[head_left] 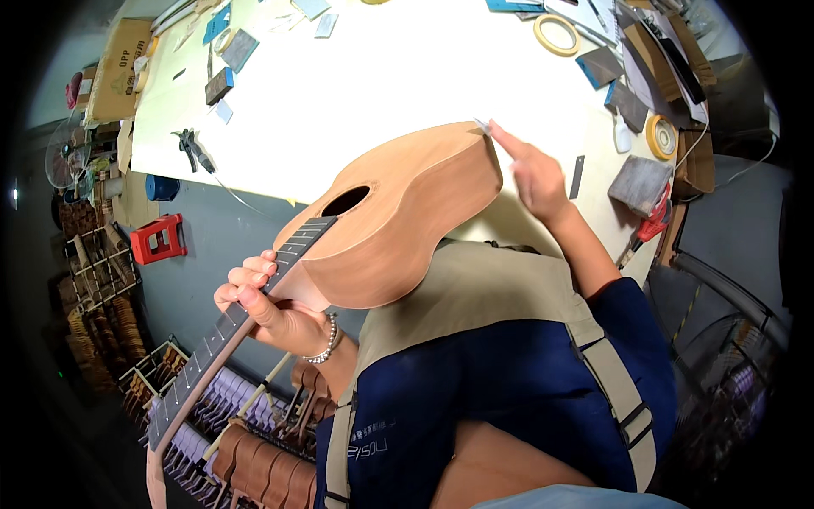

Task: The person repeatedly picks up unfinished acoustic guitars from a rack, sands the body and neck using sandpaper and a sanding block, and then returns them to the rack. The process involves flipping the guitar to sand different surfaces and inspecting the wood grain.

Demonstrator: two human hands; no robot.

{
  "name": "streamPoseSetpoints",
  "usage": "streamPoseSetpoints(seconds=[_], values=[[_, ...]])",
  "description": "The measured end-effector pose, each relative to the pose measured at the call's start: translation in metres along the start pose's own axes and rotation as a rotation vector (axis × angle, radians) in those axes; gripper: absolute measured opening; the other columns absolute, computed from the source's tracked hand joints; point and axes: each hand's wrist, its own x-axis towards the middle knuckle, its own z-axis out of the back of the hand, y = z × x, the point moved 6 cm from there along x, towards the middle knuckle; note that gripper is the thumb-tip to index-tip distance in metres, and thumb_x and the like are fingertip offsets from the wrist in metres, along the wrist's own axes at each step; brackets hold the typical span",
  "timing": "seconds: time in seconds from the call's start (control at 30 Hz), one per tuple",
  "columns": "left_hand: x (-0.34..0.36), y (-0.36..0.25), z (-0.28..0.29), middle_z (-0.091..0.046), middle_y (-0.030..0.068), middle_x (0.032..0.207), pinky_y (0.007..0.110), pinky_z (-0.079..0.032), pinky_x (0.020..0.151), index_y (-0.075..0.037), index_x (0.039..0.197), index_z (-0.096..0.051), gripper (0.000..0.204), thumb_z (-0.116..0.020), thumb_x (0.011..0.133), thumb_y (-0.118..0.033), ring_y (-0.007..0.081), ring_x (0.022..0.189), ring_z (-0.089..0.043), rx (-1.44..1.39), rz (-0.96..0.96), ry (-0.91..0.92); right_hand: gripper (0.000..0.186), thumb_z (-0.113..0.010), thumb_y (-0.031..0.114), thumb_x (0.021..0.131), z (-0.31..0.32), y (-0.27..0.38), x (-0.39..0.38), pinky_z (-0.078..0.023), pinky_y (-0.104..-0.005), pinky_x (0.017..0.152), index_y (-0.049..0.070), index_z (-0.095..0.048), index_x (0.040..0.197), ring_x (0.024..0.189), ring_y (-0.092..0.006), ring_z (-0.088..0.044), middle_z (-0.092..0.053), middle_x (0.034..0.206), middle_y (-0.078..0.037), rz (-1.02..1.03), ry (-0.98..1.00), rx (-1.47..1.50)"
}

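Observation:
An unfinished wooden ukulele (407, 191) rests across my lap and the table's front edge, its soundhole facing up and its neck slanting to the lower left. My left hand (275, 310) wraps round the neck close to the body, thumb and fingertips at the dark fretboard (203, 360). At the body's far right end is my right hand (538, 174), slightly blurred. Its index finger reaches to the top edge, where a thin pale piece (482, 126) shows at the fingertip. The other fingers curl in, and I cannot make out exactly how they grip it.
The pale worktable (339, 85) carries masking tape rolls (557, 35), sanding blocks (219, 86), a black air blow gun (195, 151), a small white bottle (622, 134) and a grey block (640, 184). Racks of curved wooden parts (263, 462) stand at the lower left, below a red holder (158, 239).

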Motion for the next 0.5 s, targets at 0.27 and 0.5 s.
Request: streamPoseSetpoints(seconds=[0.27, 0.5], values=[[-0.006, -0.001, -0.001, -0.048, 0.0010, 0.071, 0.035, -0.046, 0.078, -0.010, 0.080, -0.049, 0.012, -0.055, 0.088, -0.016, 0.0139, 0.072, -0.050, -0.042, -0.011, 0.071, 0.052, -0.066, 0.014, 0.076, -0.012, 0.003, -0.006, -0.041, -0.0383, 0.091, 0.004, -0.048, 0.124, 0.116, -0.0311, -0.039, -0.039, 0.128, -0.018, -0.287, 0.159, 0.227], [-0.009, -0.001, 0.003, -0.047, 0.0003, 0.069, 0.035, -0.045, 0.078, -0.010, 0.077, -0.046, 0.015, -0.056, 0.087, -0.015, 0.0143, 0.070, -0.049, -0.091, -0.001, 0.051, 0.037, -0.054, 0.027, 0.086, -0.016, 0.011, 0.013, -0.031, -0.0428, 0.101, 0.006, -0.055, 0.116, 0.105, -0.0294, -0.053, -0.056, 0.113, -0.014, -0.214, 0.039, 0.128]])
